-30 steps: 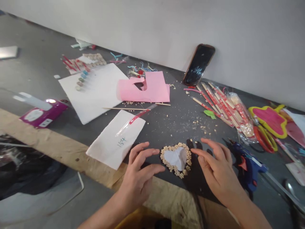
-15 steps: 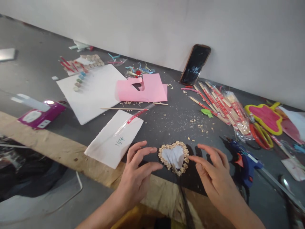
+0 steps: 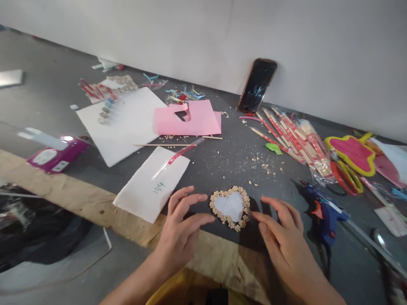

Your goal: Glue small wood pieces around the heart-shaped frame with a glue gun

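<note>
A small white heart [image 3: 229, 206], its edge ringed with tan bead-like pieces, lies flat on the dark tabletop near the front edge. To its left is my left hand [image 3: 182, 226], fingers spread and curved, holding nothing. On the other side my right hand [image 3: 282, 233] is open too, its index fingertip very close to the beaded rim; whether it touches I cannot tell. Right of that hand lies a blue glue gun [image 3: 327, 216] with an orange trigger and a clear glue stick in its back.
A white card [image 3: 152, 186] marked 154 lies left, near pink paper [image 3: 203, 118] with a cut-out. A phone [image 3: 257, 84] leans on the wall. Wrapped chopsticks [image 3: 286, 135], scissors [image 3: 346, 178] and a purple box [image 3: 57, 154] stand about. Loose tan bits dot the table.
My hands keep nearly the same pose around the heart. A dark strand-like streak below the heart no longer shows. The whole view has shifted slightly.
</note>
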`<state>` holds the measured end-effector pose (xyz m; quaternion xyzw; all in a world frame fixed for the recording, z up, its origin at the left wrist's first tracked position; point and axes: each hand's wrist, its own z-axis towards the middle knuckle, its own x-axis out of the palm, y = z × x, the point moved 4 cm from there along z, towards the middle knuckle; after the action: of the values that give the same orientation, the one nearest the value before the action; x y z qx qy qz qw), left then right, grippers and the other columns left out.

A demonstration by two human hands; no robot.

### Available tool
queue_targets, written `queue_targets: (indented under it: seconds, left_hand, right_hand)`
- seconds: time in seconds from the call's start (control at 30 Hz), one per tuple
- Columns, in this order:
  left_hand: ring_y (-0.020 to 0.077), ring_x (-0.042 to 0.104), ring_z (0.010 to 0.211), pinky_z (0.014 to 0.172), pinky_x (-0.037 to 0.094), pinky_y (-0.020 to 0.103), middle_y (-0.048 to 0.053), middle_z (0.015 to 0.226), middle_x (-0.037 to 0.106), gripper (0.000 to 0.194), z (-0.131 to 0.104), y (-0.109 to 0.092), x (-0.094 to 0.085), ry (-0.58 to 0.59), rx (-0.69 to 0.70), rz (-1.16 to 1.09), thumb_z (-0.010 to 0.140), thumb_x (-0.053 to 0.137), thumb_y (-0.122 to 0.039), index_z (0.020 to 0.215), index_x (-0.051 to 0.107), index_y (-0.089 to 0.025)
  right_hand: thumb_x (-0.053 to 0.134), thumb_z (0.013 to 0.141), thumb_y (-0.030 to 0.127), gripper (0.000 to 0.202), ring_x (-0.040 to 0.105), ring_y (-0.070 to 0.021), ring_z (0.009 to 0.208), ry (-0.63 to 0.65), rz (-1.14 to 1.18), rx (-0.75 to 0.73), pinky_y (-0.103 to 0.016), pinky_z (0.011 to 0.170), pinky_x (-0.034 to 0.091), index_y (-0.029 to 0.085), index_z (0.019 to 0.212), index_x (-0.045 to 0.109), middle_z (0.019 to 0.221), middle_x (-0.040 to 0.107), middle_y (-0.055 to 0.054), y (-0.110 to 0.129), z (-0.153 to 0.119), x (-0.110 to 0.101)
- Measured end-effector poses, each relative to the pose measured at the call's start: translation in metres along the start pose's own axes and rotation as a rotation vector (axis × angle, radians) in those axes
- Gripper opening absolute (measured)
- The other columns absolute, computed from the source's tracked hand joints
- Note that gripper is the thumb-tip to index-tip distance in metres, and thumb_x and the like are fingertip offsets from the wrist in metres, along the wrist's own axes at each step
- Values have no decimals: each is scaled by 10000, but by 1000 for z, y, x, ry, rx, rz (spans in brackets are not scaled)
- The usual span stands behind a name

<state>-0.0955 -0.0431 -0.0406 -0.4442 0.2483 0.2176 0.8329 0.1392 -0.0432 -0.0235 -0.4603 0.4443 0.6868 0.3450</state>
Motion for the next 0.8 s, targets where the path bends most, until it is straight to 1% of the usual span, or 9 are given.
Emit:
queue_targets:
  seconds: [0.07, 0.13, 0.23, 0.33, 0.43, 0.67, 0.8]
  left_hand:
    - [290, 381, 1256, 981, 410, 526, 73, 1198, 541, 356, -2, 2, 1, -22, -8, 5, 847, 434, 18, 914, 670, -241]
    - [290, 374, 1260, 982, 406, 529, 72, 1205, 534, 361, -2, 2, 1, -19, -12, 2, 847, 433, 19, 922, 666, -246]
    - [300, 355, 1278, 989, 382, 547, 81, 1219, 528, 392, -1, 0, 0, 30, -23, -7, 831, 418, 51, 956, 657, -233]
    - [303, 345, 1283, 995, 359, 560, 79, 1217, 524, 419, 1, -2, -2, 42, -23, -11, 810, 406, 74, 954, 656, -229]
    - [304, 339, 1281, 984, 369, 552, 79, 1214, 520, 435, 2, -2, -1, 48, -12, -14, 790, 406, 89, 956, 653, -228]
    - [302, 351, 1273, 982, 370, 545, 74, 1209, 521, 428, 1, -2, -1, 39, -15, 0, 797, 411, 91, 953, 646, -231]
    - [291, 366, 1268, 981, 382, 530, 68, 1210, 523, 421, -1, -1, -1, 15, -7, 3, 809, 414, 87, 948, 644, -237]
  right_hand:
    - [483, 898, 256, 253, 423, -306, 1191, -1, -14, 9, -551, 931, 433, 304, 1071, 661, 1315, 469, -69, -1, -2, 3]
    - [473, 901, 254, 259, 418, -296, 1203, -5, 1, 10, -533, 946, 432, 311, 1072, 660, 1321, 465, -61, -1, -3, 3]
    - [465, 906, 254, 254, 408, -286, 1220, 7, 36, 0, -506, 957, 432, 318, 1056, 660, 1327, 465, -50, 1, -6, 1]
    - [467, 909, 259, 251, 402, -291, 1219, 32, 39, 2, -520, 961, 420, 321, 1067, 652, 1326, 462, -51, 3, -8, 2]
    - [468, 913, 262, 252, 393, -297, 1221, 43, 44, 9, -535, 961, 410, 318, 1083, 644, 1331, 452, -55, 3, -9, 4]
    - [468, 908, 244, 254, 401, -286, 1212, 21, 52, 3, -520, 951, 418, 316, 1075, 645, 1322, 461, -57, 3, -8, 4]
    - [479, 903, 247, 251, 412, -283, 1204, 1, 63, 9, -505, 938, 434, 312, 1082, 642, 1306, 478, -63, 3, -10, 4]
